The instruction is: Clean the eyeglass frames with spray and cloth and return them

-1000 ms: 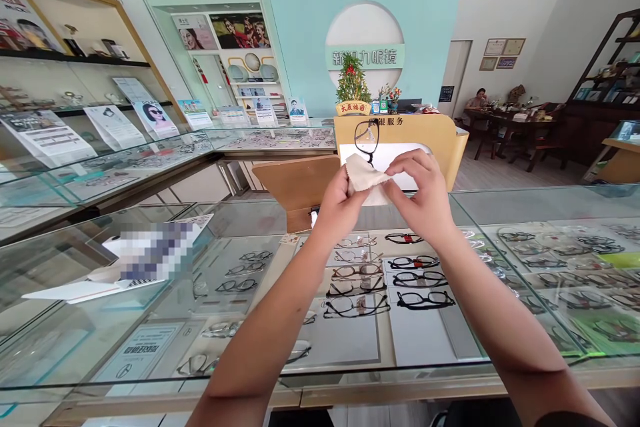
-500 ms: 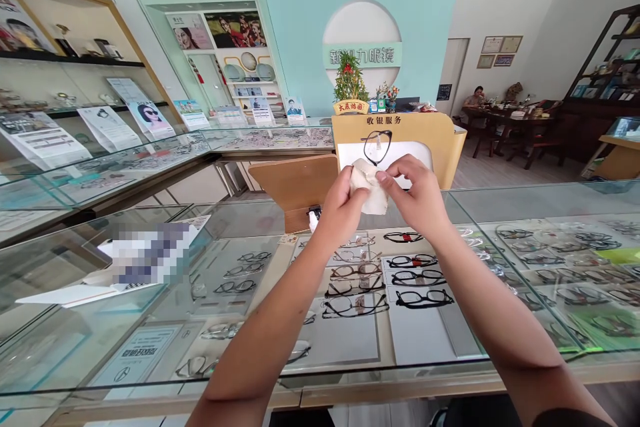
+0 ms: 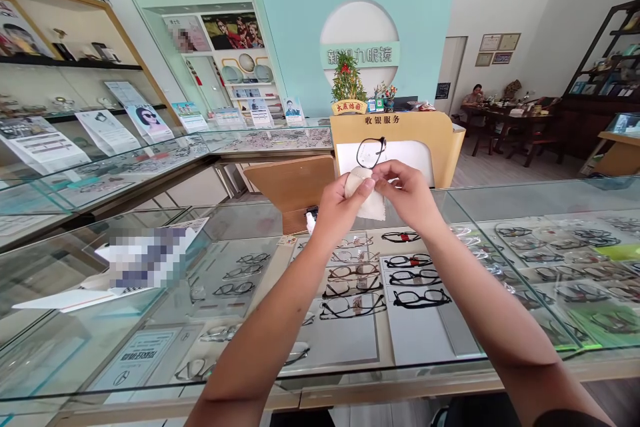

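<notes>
My hands are raised together above the glass counter, holding a pair of dark-rimmed eyeglasses (image 3: pixel 371 153) on end, with one lens pointing up. A cream cleaning cloth (image 3: pixel 373 208) is wrapped around the lower part of the glasses and hides it. My left hand (image 3: pixel 341 203) is closed on the cloth, its thumb pressing the front. On the other side, my right hand (image 3: pixel 409 192) pinches the glasses beside the cloth with thumb and fingers; its exact grip on the frame is partly covered.
Beneath my arms, a glass display case (image 3: pixel 345 353) holds rows of eyeglasses. An open booklet (image 3: pixel 145 260) lies at left, and a small white bottle (image 3: pixel 311 220) stands beyond my left wrist. A wooden cashier desk (image 3: pixel 440 147) stands ahead; a person (image 3: pixel 473 99) sits far right.
The eyeglasses have turned and dropped slightly to the left between my hands. My left thumb has shifted over the cloth, which now hangs a little lower. Both hands keep their hold.
</notes>
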{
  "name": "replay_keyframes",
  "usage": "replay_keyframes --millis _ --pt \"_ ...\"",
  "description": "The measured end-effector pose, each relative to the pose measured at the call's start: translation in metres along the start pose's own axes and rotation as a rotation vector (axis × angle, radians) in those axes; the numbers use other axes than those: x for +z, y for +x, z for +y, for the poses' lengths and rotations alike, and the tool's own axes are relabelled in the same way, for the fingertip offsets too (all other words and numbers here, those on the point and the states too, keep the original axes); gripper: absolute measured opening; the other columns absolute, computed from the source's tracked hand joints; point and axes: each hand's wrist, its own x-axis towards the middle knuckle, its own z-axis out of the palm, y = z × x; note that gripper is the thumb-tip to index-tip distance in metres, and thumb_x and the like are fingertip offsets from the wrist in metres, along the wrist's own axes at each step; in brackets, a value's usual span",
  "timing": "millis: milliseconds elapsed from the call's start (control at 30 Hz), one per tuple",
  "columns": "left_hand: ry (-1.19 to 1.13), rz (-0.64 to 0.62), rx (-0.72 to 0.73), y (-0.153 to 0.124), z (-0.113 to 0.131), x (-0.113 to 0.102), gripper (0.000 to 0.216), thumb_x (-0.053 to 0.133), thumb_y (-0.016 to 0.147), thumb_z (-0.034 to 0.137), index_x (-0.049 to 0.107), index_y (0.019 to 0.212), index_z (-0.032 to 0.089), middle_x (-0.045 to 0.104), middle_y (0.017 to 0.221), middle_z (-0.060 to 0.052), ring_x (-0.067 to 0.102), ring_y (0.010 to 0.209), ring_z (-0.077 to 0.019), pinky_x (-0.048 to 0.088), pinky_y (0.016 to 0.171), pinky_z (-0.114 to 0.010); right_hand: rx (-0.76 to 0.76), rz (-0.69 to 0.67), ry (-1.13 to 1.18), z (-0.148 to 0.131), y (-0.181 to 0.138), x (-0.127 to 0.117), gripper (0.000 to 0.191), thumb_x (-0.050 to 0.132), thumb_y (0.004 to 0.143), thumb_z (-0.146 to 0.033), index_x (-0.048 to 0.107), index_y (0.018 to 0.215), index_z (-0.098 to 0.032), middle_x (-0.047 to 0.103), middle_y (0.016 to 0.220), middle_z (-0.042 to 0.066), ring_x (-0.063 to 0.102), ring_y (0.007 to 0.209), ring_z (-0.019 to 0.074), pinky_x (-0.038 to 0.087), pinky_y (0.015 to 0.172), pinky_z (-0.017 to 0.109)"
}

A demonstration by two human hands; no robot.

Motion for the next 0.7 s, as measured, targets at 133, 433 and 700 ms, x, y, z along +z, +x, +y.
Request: replay_keyframes --millis 133,433,700 --pt "-0.091 -0.079 -0.039 0.004 -0.007 -0.005 0.061 0.077 0.088 0.08 0.074 0.092 0.019 0.058 0.075 0.001 0.047 0.067 -0.0134 0.037 0.062 -0.027 0.082 -0.019 0.199 0.007 0.005 -0.001 0.019 0.084 0.085 -0.04 0.081 0.093 -0.024 0.076 0.091 0.002 0.062 0.085 0.018 0.047 0.08 0.036" --pt "-0.101 -0.222 0.033 0.008 -0.015 -0.006 0.056 0.082 0.092 0.067 0.072 0.116 0.017 0.074 0.097 -0.005 0.06 0.081 -0.0169 0.048 0.074 -0.028 0.235 0.029 0.302 0.011 0.007 -0.001 0.021 0.086 0.078 -0.039 0.085 0.094 -0.025 0.077 0.089 0.001 0.062 0.083 0.0186 0.046 0.08 0.036" --pt "0.157 0.021 0.185 0.002 -0.014 0.0 0.051 0.064 0.102 0.071 0.062 0.095 0.021 0.056 0.075 0.001 0.051 0.067 -0.016 0.041 0.063 -0.029 0.189 -0.049 0.336 0.002 0.004 0.001 0.017 0.086 0.08 -0.04 0.082 0.086 -0.024 0.076 0.088 0.0 0.062 0.085 0.018 0.049 0.088 0.037"
